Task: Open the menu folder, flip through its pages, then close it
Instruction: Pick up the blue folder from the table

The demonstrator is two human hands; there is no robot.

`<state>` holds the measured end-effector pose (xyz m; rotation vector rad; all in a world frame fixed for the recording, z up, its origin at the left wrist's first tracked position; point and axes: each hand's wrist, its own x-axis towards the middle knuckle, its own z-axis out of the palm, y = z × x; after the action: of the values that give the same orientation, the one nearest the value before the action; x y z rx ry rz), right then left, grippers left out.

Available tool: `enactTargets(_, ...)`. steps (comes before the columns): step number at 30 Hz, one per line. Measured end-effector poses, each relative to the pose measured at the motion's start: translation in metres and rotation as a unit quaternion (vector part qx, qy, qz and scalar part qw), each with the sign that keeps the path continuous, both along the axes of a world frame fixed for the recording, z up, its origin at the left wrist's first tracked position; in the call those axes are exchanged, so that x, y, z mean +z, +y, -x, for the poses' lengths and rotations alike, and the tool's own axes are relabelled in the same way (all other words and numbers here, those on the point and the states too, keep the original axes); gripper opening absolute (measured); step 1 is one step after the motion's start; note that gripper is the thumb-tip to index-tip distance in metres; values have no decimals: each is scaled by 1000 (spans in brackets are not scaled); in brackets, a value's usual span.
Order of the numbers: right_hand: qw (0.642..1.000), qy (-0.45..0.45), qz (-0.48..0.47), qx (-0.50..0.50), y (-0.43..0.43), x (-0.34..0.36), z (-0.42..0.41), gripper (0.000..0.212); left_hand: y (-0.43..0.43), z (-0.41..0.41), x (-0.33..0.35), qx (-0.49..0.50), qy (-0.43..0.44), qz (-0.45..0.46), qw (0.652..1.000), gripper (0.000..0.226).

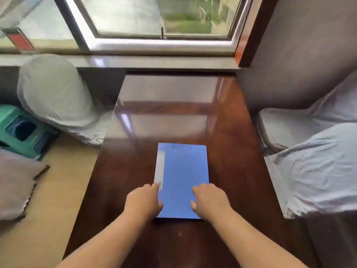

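Note:
A blue menu folder lies closed and flat on the dark glossy wooden table, its white spine label along the left edge. My left hand rests on the folder's near left edge, fingers curled over the spine side. My right hand lies on the near right corner with fingers bent on the cover. Both hands touch the folder, which stays flat on the table.
Chairs in grey-white covers stand at the left and the right. A green plastic stool sits on the floor at the left. A window with a sill runs behind the table's far end.

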<state>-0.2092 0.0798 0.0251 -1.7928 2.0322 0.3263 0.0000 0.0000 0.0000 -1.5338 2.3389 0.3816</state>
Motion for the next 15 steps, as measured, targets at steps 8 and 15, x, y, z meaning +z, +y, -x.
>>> enactTargets(8,995,-33,-94,-25,31,-75,-10,62,30,0,-60,159,54,-105,980,67)
enactTargets(15,995,-43,-75,-38,33,-86,-5,60,15,12,-61,382,219,-196,876,51)
